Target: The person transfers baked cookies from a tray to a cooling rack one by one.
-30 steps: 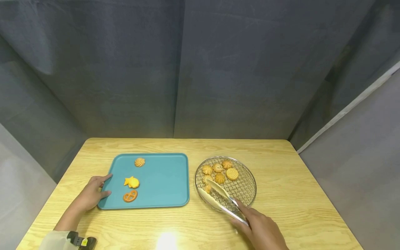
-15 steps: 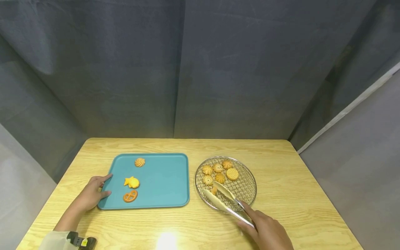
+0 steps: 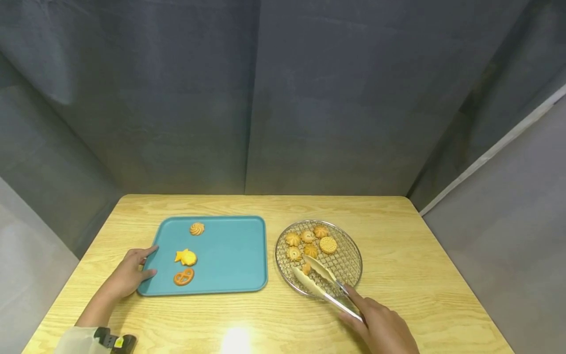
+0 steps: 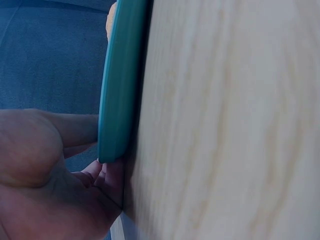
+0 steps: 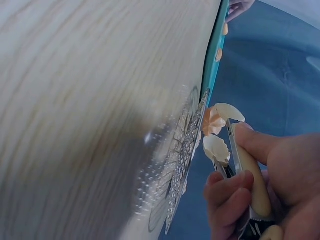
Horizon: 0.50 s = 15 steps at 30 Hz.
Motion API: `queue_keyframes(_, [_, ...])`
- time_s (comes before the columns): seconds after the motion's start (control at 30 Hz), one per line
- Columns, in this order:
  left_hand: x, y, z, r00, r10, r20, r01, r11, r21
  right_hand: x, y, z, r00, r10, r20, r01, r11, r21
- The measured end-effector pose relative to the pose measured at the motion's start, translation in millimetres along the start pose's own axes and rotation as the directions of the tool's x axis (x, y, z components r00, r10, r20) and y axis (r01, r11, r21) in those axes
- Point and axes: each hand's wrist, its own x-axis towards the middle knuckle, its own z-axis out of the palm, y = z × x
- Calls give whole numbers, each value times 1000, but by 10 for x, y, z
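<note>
In the head view my left hand (image 3: 126, 275) holds the left rim of a teal tray (image 3: 230, 255), thumb and index finger over the edge. On the tray lie a swirl cookie (image 3: 196, 229), a fish-shaped cookie (image 3: 186, 257) and a pretzel (image 3: 183, 277). My right hand (image 3: 384, 327) grips a pair of tongs (image 3: 329, 298) with cream-coloured tips. Those tips stand apart on either side of a small cookie (image 3: 306, 268) over the front of the round wire rack (image 3: 347, 265); the right wrist view shows this cookie (image 5: 212, 122) between them. Whether both tips touch it is unclear.
Several other cookies sit on the rack, among them a round dotted cookie (image 3: 328, 245) and a star-shaped cookie (image 3: 293, 239). Tray and rack stand side by side on a wooden table (image 3: 424, 275). Grey curtains (image 3: 252, 98) rise behind it.
My right hand and the tongs have shifted a little to the right, and the small cookie between the tips has moved right along with them. My left hand stays on the tray.
</note>
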Motion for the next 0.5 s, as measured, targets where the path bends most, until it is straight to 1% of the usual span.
queue_keyframes(0.1, [38, -10, -10, 1000, 3, 10, -3, 1000, 0, 4, -30, 21, 1000, 11, 13, -11, 1000, -1])
queue_keyframes(0.3, [123, -41, -26, 1000, 15, 20, -15, 1000, -1, 43, -82, 87, 1000, 0, -13, 0, 1000, 2])
queue_keyframes(0.5, [200, -88, -29, 999, 27, 35, -27, 1000, -4, 67, -138, 137, 1000, 11, -4, -11, 1000, -9])
